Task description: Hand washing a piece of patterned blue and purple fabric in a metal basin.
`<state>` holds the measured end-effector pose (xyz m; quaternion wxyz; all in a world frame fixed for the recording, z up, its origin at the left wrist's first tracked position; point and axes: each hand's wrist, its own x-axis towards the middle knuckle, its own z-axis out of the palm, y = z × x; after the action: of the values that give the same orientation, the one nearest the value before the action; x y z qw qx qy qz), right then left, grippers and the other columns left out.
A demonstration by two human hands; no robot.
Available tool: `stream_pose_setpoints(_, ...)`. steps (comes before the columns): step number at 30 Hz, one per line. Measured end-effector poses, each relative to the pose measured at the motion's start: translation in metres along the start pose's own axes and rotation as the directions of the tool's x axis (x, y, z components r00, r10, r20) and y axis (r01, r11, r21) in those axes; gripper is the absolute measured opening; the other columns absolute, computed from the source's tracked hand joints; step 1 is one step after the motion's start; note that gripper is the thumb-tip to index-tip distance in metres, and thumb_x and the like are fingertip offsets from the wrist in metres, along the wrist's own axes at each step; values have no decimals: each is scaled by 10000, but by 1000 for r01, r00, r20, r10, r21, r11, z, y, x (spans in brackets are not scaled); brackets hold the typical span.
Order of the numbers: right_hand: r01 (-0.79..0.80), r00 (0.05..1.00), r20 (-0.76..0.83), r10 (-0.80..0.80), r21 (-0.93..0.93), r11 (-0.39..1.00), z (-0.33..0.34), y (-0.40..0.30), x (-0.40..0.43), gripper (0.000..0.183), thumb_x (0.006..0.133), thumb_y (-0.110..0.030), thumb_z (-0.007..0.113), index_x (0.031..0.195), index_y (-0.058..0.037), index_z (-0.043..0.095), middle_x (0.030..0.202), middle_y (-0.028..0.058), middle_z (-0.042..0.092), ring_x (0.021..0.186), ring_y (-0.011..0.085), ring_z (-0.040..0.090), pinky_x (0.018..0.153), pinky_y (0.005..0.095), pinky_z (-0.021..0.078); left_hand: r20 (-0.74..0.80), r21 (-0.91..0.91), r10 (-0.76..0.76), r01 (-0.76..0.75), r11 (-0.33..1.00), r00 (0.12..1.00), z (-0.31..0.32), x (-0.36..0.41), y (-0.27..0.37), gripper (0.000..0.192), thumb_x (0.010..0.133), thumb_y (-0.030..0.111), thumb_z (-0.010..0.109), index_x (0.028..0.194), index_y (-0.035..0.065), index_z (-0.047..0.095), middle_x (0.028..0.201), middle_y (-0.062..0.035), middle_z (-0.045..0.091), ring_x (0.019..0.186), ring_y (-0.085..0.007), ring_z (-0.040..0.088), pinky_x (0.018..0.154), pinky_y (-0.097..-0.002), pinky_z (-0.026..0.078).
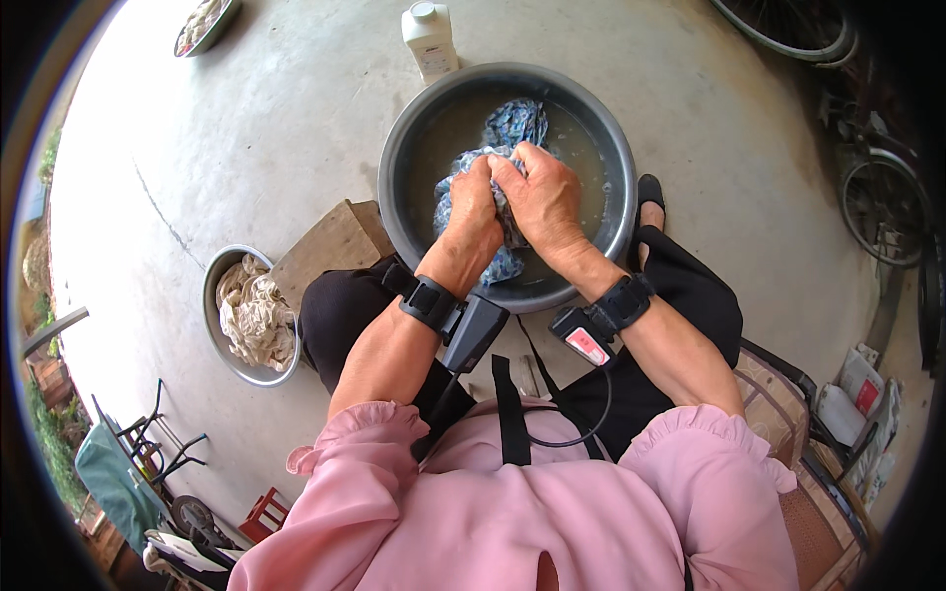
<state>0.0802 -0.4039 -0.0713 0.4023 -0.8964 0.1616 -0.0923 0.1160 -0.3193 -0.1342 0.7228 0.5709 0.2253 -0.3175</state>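
Observation:
Before me stands a large round metal basin (pixel 618 148) holding murky water (pixel 584 185). A wet blue-and-white patterned cloth (pixel 515 122) lies bunched across its middle, partly in the water. My left hand (pixel 474 203) is closed around the cloth on the near-left side. Beside it, my right hand (pixel 545 192) grips the same cloth, and the two hands meet at the thumbs. The fingers are curled under and mostly hidden. Part of the cloth shows below my wrists, at the near side of the basin. Both wrists wear black straps with small devices.
A white plastic bottle (pixel 431 41) stands behind the basin. To the left are a wooden block (pixel 325 247) and a smaller metal basin (pixel 211 325) of beige cloth (pixel 255 314). Another basin (pixel 214 37) sits far left. Bicycle wheels (pixel 887 207) line the right; a folded cart (pixel 148 458) lies lower left.

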Motion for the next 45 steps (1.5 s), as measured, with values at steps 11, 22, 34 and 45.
stream_pose_setpoints(11, -250, 967, -90, 239, -137, 959, 2, 41, 34, 332, 796, -364, 549, 683, -53, 557, 695, 166, 602, 682, 370, 583, 612, 467, 450, -42, -246, -127, 113, 963, 991, 26, -26, 8, 264, 872, 223, 446, 957, 1, 559, 914, -117, 597, 779, -213, 592, 671, -358, 495)
stream_pose_setpoints(22, -64, 993, -89, 80, 161, 985, 10, 17, -26, 326, 830, -341, 537, 948, -37, 519, 898, 179, 576, 830, 356, 569, 711, 426, 463, 1, -229, -53, 52, 972, 999, 13, -43, 15, 207, 881, 262, 467, 876, 76, 557, 814, -56, 577, 742, -174, 564, 650, -314, 472)
stream_pose_setpoints(34, -391, 921, 140, 365, 351, 851, 25, 33, -12, 377, 832, -336, 468, 759, 17, 577, 782, 231, 599, 777, 411, 564, 688, 445, 427, -225, 84, 67, -49, 995, 972, 9, -27, -2, 314, 762, 202, 504, 859, -88, 572, 779, -134, 563, 676, -188, 493, 599, -359, 410)
stream_pose_setpoints(45, -445, 883, 298, 363, 777, 445, -15, 34, 28, 436, 838, -317, 561, 1091, 35, 524, 1063, 147, 556, 975, 189, 514, 847, 300, 406, 148, 89, 415, -430, 899, 898, -10, -42, 34, 257, 830, 96, 566, 1041, -22, 479, 932, -85, 562, 880, -216, 567, 782, -356, 473)
